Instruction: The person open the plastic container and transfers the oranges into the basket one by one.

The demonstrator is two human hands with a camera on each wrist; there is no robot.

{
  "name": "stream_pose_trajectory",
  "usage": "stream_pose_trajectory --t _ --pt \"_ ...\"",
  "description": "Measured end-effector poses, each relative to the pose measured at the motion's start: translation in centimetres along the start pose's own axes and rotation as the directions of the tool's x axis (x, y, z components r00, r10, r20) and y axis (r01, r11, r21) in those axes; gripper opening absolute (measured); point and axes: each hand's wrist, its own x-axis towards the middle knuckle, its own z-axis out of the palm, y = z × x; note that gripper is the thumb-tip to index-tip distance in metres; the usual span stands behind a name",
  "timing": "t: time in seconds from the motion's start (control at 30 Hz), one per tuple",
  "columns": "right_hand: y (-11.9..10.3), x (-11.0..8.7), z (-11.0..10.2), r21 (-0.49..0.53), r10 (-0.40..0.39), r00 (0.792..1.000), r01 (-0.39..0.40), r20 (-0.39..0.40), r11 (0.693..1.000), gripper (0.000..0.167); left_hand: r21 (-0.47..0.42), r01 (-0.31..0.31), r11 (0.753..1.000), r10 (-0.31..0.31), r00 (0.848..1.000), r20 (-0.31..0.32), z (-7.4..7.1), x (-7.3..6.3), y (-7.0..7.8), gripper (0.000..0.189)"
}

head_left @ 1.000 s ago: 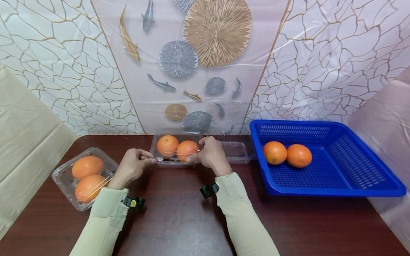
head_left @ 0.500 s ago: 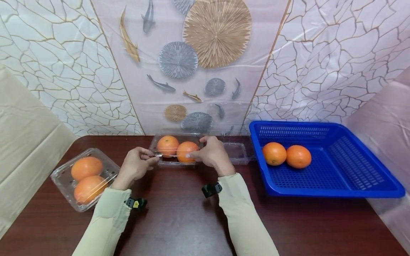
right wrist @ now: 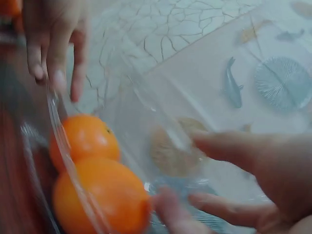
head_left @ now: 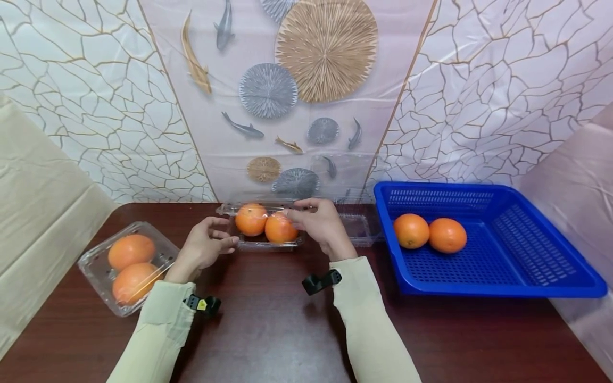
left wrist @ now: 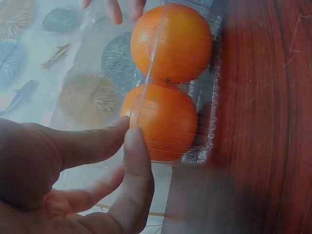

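Two oranges [head_left: 281, 227] sit side by side in a clear plastic clamshell box [head_left: 268, 246] at the table's back edge, its lid lifted at the front. My left hand [head_left: 205, 246] is at the box's left end, thumb and forefinger apart in the head view. Seen from the left wrist, its fingertips lie by the transparent plastic edge. My right hand [head_left: 322, 223] is at the right end. In the right wrist view its forefinger is against a plastic edge, and a gap separates it from the thumb. Whether the thumb touches the plastic is unclear.
Another clear box [head_left: 107, 287] with two oranges stands at the left. A blue basket [head_left: 479, 290] at the right holds two oranges [head_left: 447, 235]. Between the hands and the basket is a further clear box [head_left: 356, 230], against the patterned wall.
The front of the lid has risen. My right hand has moved slightly up with its fingers loosened. My left thumb and fingers have spread apart.
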Motion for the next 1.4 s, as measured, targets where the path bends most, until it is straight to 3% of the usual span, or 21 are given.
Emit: stream_pose_trajectory --t 0.1,0.23,0.43,0.53,0.73,1.03,1.3,1.4 --pt "0.3 0.5 0.5 0.239 0.023 1.0 -0.019 -0.015 0.971 0.046 0.005 -0.002 1.0 0.002 1.0 0.005 0.0 0.0 0.0 0.053" --pt "0.7 1.0 1.0 0.419 0.043 0.998 -0.019 -0.047 0.908 0.043 0.005 -0.003 1.0 0.003 1.0 0.014 -0.1 0.0 0.0 0.05" --pt "0.9 1.4 1.3 0.558 0.084 0.996 -0.073 0.007 0.827 0.048 0.024 0.002 1.0 -0.002 1.0 0.013 -0.2 0.0 0.0 0.048" --pt "0.9 1.3 1.2 0.578 0.1 0.994 -0.104 0.04 0.809 0.056 0.056 0.001 0.998 -0.001 1.0 0.008 -0.3 0.1 0.0 0.048" --pt "1.0 1.3 1.2 0.598 0.103 0.994 -0.101 0.031 0.795 0.063 0.089 0.001 0.996 -0.003 1.0 0.02 -0.4 0.2 0.0 0.05" --pt "1.4 1.4 1.4 0.599 0.015 0.999 -0.039 0.044 0.8 0.062 0.087 0.0 0.996 -0.003 0.999 0.036 -0.4 0.2 0.0 0.052" --pt "0.9 1.3 1.3 0.501 -0.039 0.999 0.04 -0.013 0.864 0.042 0.074 -0.013 0.997 0.011 1.0 0.025 -0.3 0.3 0.0 0.051" --pt "0.9 1.3 1.3 0.491 -0.042 0.998 0.06 -0.048 0.869 0.036 0.068 -0.021 0.997 0.019 0.999 0.025 -0.3 0.5 -0.2 0.049"
